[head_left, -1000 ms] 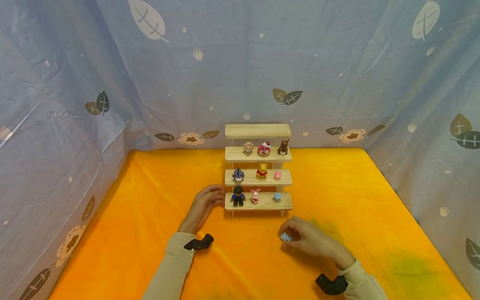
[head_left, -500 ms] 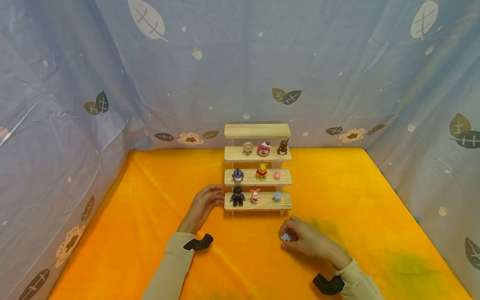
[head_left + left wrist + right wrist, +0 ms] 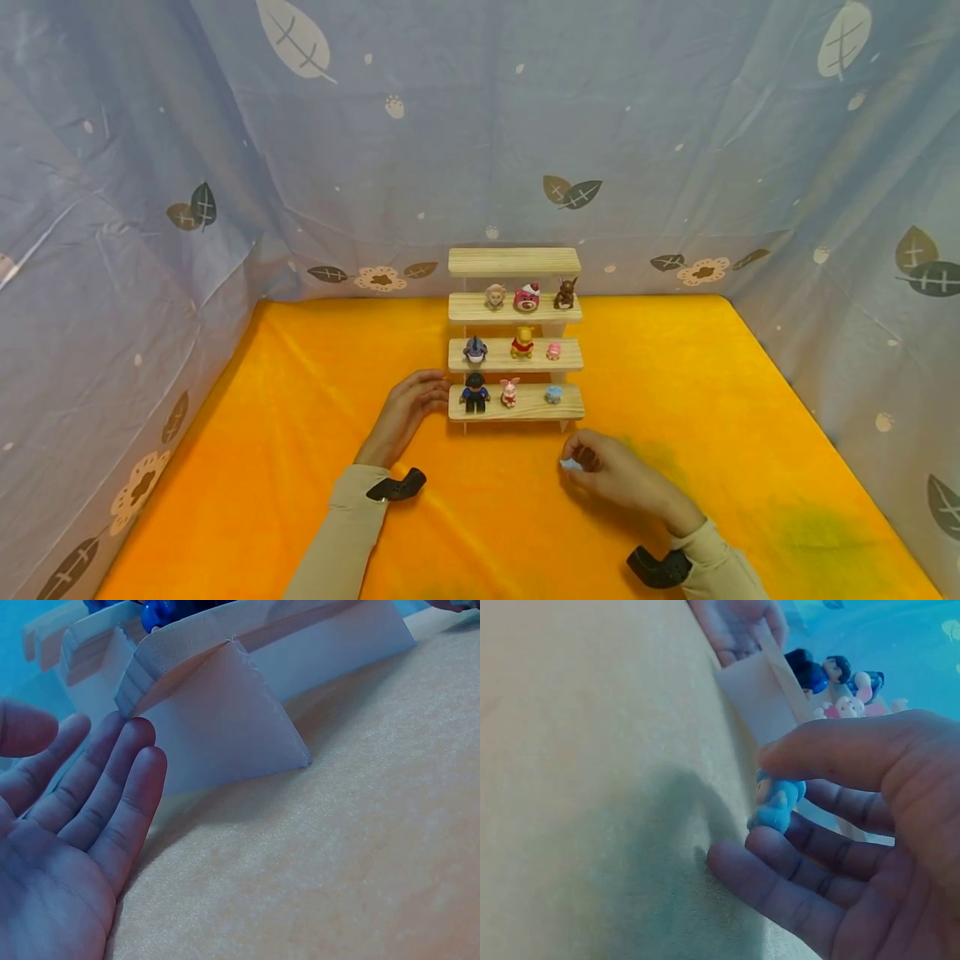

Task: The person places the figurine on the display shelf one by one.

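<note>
My right hand pinches a small light blue figurine close over the orange cloth, in front of the shelf's right end. In the right wrist view the figurine shows between the thumb and the fingers, partly covered by them. My left hand lies at the left end of a stepped wooden shelf, fingertips right at the bottom step's edge. The left wrist view has that palm turned up, its fingers loosely extended beside the white side support.
The bottom step bears a black-haired figure, a pink-eared piglet and a blue figurine. Above stand a donkey, a yellow bear, a pink figurine and several others. Blue-grey curtains surround the orange cloth.
The right hand has shifted slightly forward toward the shelf, and the pinched figurine has turned and shows less between the fingers. The left hand and shelf have stayed put.
</note>
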The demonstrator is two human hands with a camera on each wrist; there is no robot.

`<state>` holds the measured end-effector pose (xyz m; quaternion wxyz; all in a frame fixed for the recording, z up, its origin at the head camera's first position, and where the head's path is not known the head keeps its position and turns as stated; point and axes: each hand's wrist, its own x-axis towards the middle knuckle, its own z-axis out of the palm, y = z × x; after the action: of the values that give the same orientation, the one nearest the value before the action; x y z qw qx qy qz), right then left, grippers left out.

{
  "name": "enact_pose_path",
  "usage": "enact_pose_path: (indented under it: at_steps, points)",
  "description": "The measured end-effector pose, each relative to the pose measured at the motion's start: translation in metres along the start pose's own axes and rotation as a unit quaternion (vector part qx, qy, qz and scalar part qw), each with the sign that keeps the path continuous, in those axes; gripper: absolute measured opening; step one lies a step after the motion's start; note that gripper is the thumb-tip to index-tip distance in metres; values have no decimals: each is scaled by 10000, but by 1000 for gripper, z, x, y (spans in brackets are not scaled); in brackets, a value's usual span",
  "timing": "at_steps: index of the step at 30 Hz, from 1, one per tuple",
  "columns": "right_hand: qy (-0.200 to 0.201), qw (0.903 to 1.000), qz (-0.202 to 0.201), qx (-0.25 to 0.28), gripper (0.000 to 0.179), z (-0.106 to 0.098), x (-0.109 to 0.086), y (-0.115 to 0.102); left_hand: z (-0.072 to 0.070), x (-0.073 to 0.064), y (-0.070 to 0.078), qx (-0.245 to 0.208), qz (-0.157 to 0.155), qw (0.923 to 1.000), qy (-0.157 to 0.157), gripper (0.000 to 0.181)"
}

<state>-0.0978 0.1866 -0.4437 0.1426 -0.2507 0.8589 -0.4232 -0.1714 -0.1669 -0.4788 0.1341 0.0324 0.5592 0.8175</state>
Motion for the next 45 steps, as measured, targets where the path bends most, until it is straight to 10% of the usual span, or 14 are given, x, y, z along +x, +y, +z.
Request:
enact_pose_path:
  at_steps: [23, 45]
  points:
    - [212, 9854, -558, 1597, 24, -3, 4, 1, -2, 0, 1, -41, 84, 9999, -73, 39]
    - [734, 9825, -694, 1565, 25, -6, 17, -17, -1, 0, 0, -20, -37, 10000, 1, 41]
